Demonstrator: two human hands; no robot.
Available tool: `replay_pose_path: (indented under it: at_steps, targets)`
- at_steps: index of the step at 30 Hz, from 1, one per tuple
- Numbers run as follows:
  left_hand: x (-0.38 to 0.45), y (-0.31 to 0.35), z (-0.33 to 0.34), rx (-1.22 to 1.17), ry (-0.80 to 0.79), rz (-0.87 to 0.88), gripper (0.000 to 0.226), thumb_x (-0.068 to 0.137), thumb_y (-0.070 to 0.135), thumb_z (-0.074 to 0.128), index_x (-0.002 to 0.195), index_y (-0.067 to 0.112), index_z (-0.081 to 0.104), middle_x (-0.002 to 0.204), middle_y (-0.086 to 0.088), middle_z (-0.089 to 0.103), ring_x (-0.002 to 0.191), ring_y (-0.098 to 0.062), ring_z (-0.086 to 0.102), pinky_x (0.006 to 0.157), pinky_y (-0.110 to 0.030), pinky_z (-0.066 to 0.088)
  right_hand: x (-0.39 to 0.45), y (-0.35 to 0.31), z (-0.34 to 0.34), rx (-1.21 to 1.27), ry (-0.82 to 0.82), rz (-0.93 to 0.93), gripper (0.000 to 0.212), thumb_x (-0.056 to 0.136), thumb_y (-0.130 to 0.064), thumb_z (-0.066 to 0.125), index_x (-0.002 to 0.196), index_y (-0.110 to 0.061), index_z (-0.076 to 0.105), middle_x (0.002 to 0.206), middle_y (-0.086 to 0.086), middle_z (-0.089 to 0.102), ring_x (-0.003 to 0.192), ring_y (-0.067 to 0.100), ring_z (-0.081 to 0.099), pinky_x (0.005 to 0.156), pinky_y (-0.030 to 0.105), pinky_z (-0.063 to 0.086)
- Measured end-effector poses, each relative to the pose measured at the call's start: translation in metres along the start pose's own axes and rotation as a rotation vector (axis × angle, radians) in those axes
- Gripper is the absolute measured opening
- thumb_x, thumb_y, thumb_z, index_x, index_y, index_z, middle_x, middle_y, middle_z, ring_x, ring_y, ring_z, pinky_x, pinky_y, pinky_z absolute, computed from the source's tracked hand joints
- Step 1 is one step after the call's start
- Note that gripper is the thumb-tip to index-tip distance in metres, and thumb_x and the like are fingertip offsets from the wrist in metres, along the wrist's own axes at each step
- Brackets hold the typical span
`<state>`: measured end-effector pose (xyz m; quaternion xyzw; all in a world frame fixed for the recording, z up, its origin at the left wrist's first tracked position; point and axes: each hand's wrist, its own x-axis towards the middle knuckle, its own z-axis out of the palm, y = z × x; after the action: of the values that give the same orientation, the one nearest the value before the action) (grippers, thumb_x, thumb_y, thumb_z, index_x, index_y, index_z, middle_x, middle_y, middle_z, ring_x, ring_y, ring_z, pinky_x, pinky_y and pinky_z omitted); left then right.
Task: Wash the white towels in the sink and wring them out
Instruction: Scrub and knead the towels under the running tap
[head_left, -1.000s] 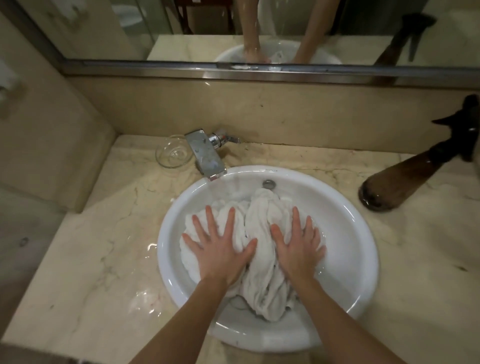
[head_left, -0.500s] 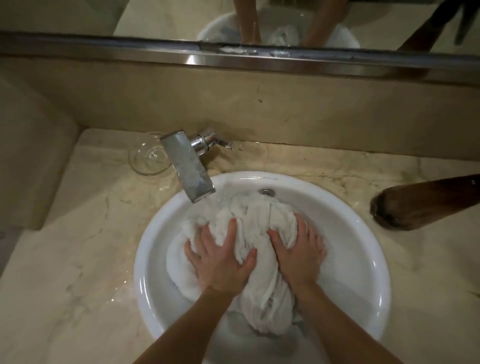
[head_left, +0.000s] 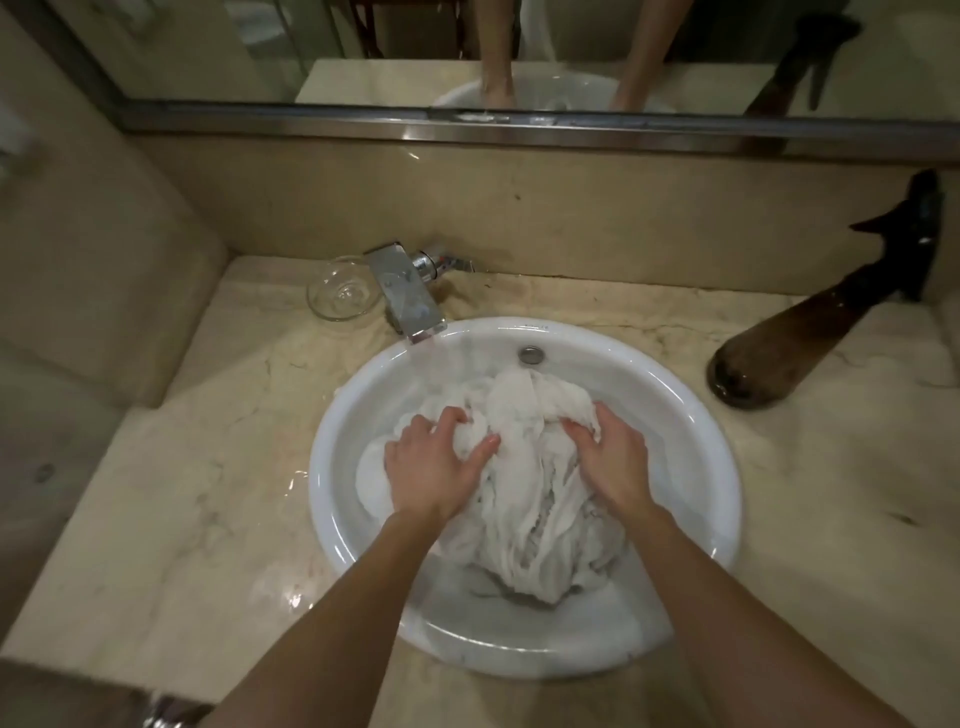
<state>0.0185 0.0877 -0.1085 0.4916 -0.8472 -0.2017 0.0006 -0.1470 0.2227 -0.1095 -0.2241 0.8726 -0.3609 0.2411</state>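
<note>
Kneading now: left hand (head_left: 434, 467) and right hand (head_left: 613, 457) both curl their fingers into the white towels (head_left: 524, 499), bunched wet in the sink (head_left: 691, 415) just below the tap (head_left: 410, 301), gathering folds, likely to scrub before wringing.
</note>
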Motion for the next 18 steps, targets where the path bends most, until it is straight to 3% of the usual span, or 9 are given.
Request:
replay_pose_path:
  at_steps: [5, 10, 14, 16, 18]
  targets:
    - [-0.035, -0.004, -0.011, -0.062, 0.065, 0.041, 0.041, 0.091, 0.066, 0.044, 0.113, 0.033, 0.051, 0.099, 0.000, 0.065, 0.086, -0.025, 0.064, 0.080, -0.037, 0.047, -0.027, -0.010, -0.018, 0.089, -0.037, -0.042, 0.013, 0.095, -0.023, 0.065, 0.102, -0.013, 0.068, 0.088, -0.006, 0.066, 0.086, 0.012, 0.057, 0.072, 0.024, 0.036]
    - [-0.056, -0.001, -0.034, -0.143, 0.025, -0.003, 0.035, 0.091, 0.063, 0.047, 0.107, 0.033, 0.055, 0.079, 0.008, 0.064, 0.083, -0.022, 0.064, 0.073, -0.035, 0.039, -0.050, -0.021, -0.019, 0.182, -0.014, -0.012, 0.012, 0.093, -0.022, 0.067, 0.094, -0.010, 0.071, 0.085, -0.004, 0.070, 0.084, 0.011, 0.062, 0.068, 0.011, 0.042]
    - [-0.059, -0.002, -0.045, -0.160, -0.007, 0.003, 0.030, 0.094, 0.058, 0.040, 0.105, 0.035, 0.057, 0.075, 0.005, 0.065, 0.084, -0.025, 0.065, 0.076, -0.038, 0.043, -0.050, -0.021, -0.013, 0.118, -0.041, 0.074, 0.023, 0.094, -0.035, 0.064, 0.085, -0.014, 0.063, 0.086, 0.002, 0.064, 0.088, 0.024, 0.062, 0.072, 0.031, 0.044]
    - [-0.050, -0.002, -0.051, -0.096, -0.033, 0.071, 0.036, 0.096, 0.057, 0.036, 0.118, 0.037, 0.055, 0.089, 0.003, 0.070, 0.090, -0.026, 0.066, 0.077, -0.037, 0.045, -0.037, -0.021, -0.010, -0.165, -0.096, 0.104, 0.019, 0.093, -0.038, 0.057, 0.093, -0.019, 0.059, 0.103, 0.002, 0.061, 0.105, 0.028, 0.056, 0.086, 0.039, 0.043]
    - [-0.034, -0.003, -0.055, 0.004, -0.046, 0.159, 0.051, 0.096, 0.060, 0.034, 0.141, 0.037, 0.039, 0.109, 0.003, 0.068, 0.096, -0.025, 0.065, 0.078, -0.038, 0.048, -0.023, -0.028, -0.006, -0.348, -0.138, 0.150, 0.028, 0.089, -0.037, 0.057, 0.110, -0.018, 0.060, 0.133, 0.007, 0.052, 0.129, 0.031, 0.042, 0.104, 0.047, 0.036]
